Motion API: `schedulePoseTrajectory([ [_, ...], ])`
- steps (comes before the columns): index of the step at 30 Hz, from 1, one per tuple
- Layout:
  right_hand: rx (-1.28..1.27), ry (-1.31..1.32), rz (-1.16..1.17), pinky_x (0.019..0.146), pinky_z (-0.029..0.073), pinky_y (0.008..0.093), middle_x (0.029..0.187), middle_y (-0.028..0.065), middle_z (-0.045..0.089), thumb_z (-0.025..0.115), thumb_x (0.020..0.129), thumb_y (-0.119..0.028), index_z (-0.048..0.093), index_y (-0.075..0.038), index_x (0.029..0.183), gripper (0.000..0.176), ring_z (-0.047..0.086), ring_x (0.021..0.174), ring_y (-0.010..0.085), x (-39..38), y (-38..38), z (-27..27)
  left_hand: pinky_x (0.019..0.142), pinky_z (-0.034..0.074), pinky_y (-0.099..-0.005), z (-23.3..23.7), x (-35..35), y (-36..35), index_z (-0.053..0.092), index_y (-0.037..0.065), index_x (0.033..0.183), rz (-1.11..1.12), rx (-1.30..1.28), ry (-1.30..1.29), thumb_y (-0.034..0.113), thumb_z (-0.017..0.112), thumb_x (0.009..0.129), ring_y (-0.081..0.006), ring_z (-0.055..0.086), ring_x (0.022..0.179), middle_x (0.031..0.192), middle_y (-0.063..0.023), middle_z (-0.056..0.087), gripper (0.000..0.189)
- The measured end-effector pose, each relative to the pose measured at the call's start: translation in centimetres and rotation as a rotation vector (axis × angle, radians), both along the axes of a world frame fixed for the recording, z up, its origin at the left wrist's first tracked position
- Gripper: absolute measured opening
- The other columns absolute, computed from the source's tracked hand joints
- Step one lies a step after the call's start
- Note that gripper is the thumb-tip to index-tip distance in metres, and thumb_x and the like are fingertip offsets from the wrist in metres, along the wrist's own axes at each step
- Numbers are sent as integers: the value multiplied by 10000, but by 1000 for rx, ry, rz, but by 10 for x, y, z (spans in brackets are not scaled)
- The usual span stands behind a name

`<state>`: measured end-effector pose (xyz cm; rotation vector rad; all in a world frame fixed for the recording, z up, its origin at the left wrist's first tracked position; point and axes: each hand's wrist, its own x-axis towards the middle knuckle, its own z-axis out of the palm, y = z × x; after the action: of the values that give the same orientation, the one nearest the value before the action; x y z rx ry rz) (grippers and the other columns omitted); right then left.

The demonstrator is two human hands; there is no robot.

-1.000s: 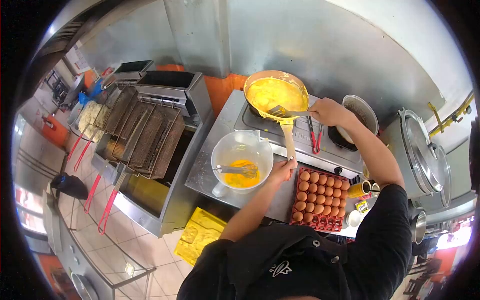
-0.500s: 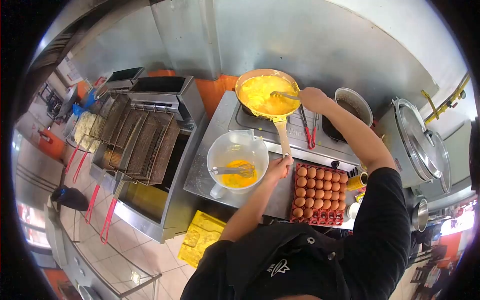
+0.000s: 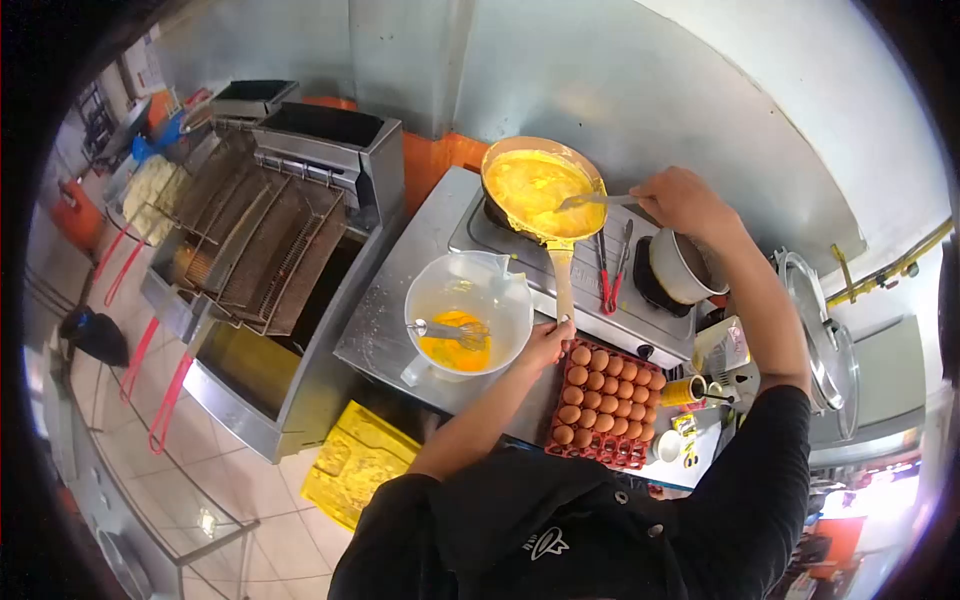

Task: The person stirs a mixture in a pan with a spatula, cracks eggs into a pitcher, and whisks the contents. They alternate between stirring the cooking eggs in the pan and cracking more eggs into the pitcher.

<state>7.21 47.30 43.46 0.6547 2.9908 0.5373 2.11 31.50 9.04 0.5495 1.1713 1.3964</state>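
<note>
A frying pan (image 3: pixel 600 170) on the stove holds yellow egg, runny in part and thicker in part. My left hand (image 3: pixel 547 343) is closed round the end of its light-coloured handle (image 3: pixel 562 275). In my right hand (image 3: pixel 683 200) is a grey metal utensil (image 3: pixel 600 198), its far end dipping into the egg; whether it is a fork or a spatula I cannot make out. Left of the handle stands a clear plastic jug (image 3: pixel 510 290) with beaten egg at the bottom and a whisk (image 3: pixel 445 330) lying in it. An egg tray (image 3: pixel 630 455) with several brown eggs sits close to my left hand.
Red-handled tongs (image 3: pixel 612 275) lie on the stove (image 3: pixel 590 305), beside a pot (image 3: pixel 680 270). A fryer (image 3: pixel 290 420) with wire baskets (image 3: pixel 280 260) is at the left, a yellow crate (image 3: pixel 355 460) below. At the right stands a large lidded pot (image 3: pixel 815 320).
The view has shifted. My right hand has drawn back to the right, pulling the utensil toward the pan's right side. My left hand keeps its hold on the handle.
</note>
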Motion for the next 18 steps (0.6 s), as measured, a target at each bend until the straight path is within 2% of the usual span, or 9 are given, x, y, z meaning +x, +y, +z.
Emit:
schedulePoseTrajectory([
  [1,-43,-89,-31,790,511,460,886,153,680,530,883,-223,712,-124,987,232,638,890,332,-2,-12,8,441,346,-211,-2,3,1,642,51,838,40,39,44,419,617,904,-57,446,511,634,19,524,374],
  [3,-83,-198,-62,806,505,451,893,152,680,531,882,-222,714,-120,993,237,632,900,332,-5,-20,9,446,347,-209,-3,10,1,637,59,824,76,34,-47,416,610,910,-55,443,513,628,23,521,368],
  [6,-146,-278,40,800,504,449,895,146,682,531,881,-215,712,-97,950,226,634,900,331,-13,-15,-1,456,350,-205,6,14,-5,627,71,806,116,29,-145,414,603,915,-51,442,522,629,30,520,360],
  [8,-31,-339,-93,801,502,449,899,149,683,538,875,-209,705,-69,887,218,639,903,331,-20,-5,-16,463,353,-203,7,14,-4,622,77,802,115,30,-161,416,604,915,-48,444,530,635,34,523,357],
  [11,-20,-351,-53,794,509,449,895,157,683,544,869,-205,696,-56,846,215,645,904,335,-28,24,-31,473,347,-197,-3,21,1,612,79,803,87,-22,-259,409,609,914,-45,437,533,634,42,520,348],
  [13,29,-350,-81,785,514,444,896,154,684,546,866,-202,697,-56,854,210,648,906,329,-30,48,-46,480,340,-194,3,23,-3,608,78,809,186,41,-373,403,614,913,-44,430,530,636,45,520,342],
  [15,79,-345,-104,776,520,438,897,151,686,548,862,-198,699,-57,863,207,651,907,323,-34,64,-54,483,339,-192,0,23,-2,605,78,805,162,36,-336,402,615,913,-44,428,530,637,46,521,342],
  [17,122,-405,-107,731,543,441,843,93,676,526,897,-227,697,-155,964,197,667,849,310,-38,74,-57,487,337,-190,2,22,-4,603,77,802,142,33,-295,401,616,913,-43,427,530,638,46,521,342],
  [18,121,-405,-110,731,543,441,843,93,676,526,897,-227,697,-155,964,197,667,849,310,-40,78,-59,490,338,-189,5,22,-6,603,78,802,153,9,-320,406,617,912,-43,427,530,639,46,522,346],
])
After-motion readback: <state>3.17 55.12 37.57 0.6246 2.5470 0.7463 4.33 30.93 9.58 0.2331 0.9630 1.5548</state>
